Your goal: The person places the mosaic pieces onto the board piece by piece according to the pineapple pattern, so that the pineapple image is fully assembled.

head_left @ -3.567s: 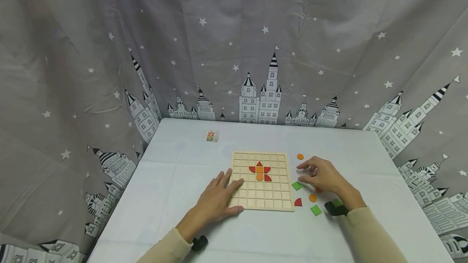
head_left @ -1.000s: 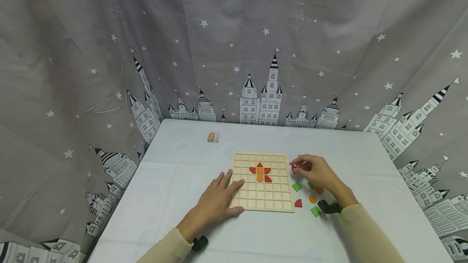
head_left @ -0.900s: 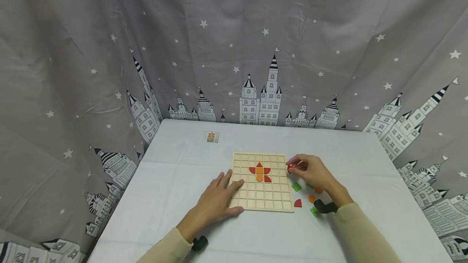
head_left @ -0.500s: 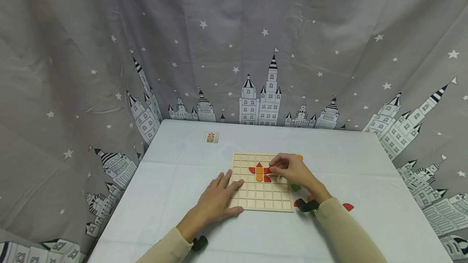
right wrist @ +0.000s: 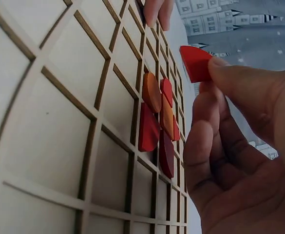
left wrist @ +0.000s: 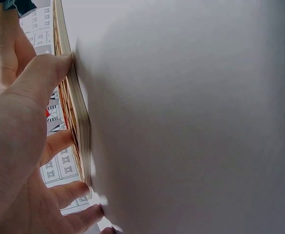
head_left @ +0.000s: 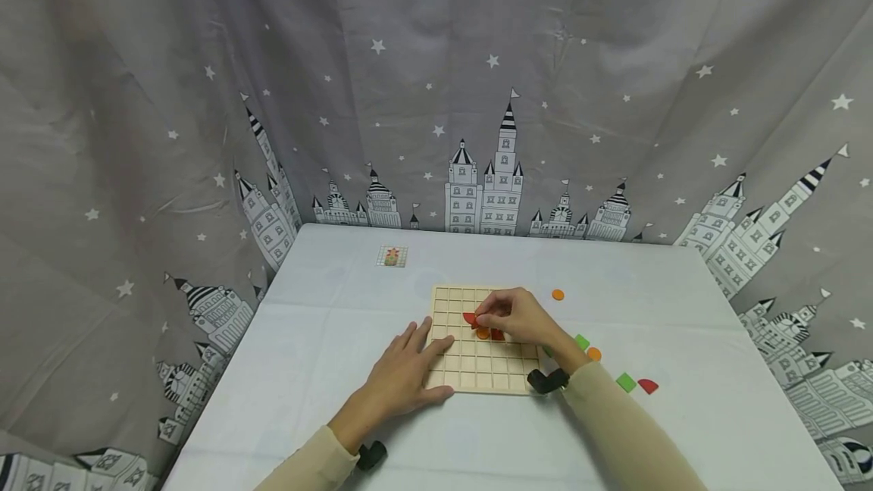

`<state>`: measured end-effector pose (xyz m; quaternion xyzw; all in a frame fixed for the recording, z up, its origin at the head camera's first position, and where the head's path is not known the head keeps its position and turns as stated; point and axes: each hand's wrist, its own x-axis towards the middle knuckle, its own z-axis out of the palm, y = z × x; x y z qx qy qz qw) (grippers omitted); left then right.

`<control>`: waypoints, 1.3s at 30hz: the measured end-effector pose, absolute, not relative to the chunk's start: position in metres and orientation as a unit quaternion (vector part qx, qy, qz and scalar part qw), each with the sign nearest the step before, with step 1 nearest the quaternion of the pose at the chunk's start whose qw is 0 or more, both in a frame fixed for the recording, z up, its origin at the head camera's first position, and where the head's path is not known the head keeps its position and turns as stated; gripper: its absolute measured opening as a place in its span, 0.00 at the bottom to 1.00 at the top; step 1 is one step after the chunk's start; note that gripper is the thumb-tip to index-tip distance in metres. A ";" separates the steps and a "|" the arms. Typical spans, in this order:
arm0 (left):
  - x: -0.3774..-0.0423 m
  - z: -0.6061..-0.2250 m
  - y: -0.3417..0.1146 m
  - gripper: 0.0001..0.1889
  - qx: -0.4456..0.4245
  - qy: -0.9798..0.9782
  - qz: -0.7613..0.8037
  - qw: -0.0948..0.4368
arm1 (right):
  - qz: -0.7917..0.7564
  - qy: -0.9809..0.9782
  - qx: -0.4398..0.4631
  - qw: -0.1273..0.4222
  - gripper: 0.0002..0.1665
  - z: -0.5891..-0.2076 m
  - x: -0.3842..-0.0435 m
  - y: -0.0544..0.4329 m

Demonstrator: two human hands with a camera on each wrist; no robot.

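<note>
A wooden grid board (head_left: pixel 460 375) lies on the white-covered table. My left hand (head_left: pixel 401 376) rests along its left side with fingers spread, thumb at the near edge. Over the middle of the board, my right hand (head_left: pixel 520 317) pinches a red quarter-circle tile (right wrist: pixel 196 64) between thumb and fingers, raised off the grid. Below it, in the right wrist view, an orange round tile (right wrist: pixel 152 92), an orange square tile (right wrist: pixel 166 117) and several red tiles (right wrist: pixel 148 127) sit together in the cells. In the head view the right hand covers part of this group.
Right of the board lie orange round tiles (head_left: pixel 558 295), green square tiles (head_left: pixel 626 383) and a red quarter-circle tile (head_left: pixel 648 386). The right forearm hides others. A small pattern card (head_left: pixel 392 257) lies at the back left. A grey castle-print curtain (head_left: pixel 409 97) hangs behind the table.
My right hand, empty over the loose tiles at first, has picked up a red quarter-circle tile and carried it left over the board's pieces. The left hand has stayed in place.
</note>
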<state>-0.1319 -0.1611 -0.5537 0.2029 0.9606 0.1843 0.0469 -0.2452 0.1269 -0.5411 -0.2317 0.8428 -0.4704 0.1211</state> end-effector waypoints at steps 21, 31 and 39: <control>-0.130 -0.551 -0.161 0.45 0.208 0.959 0.189 0.041 | -0.390 0.878 -0.259 0.100 0.03 -0.548 -0.253 0.110; -0.130 -0.551 -0.162 0.46 0.204 0.960 0.187 0.045 | -0.381 0.879 -0.267 0.102 0.04 -0.545 -0.251 0.108; -0.131 -0.553 -0.162 0.46 0.205 0.960 0.185 0.045 | -0.383 0.876 -0.271 0.113 0.05 -0.544 -0.249 0.109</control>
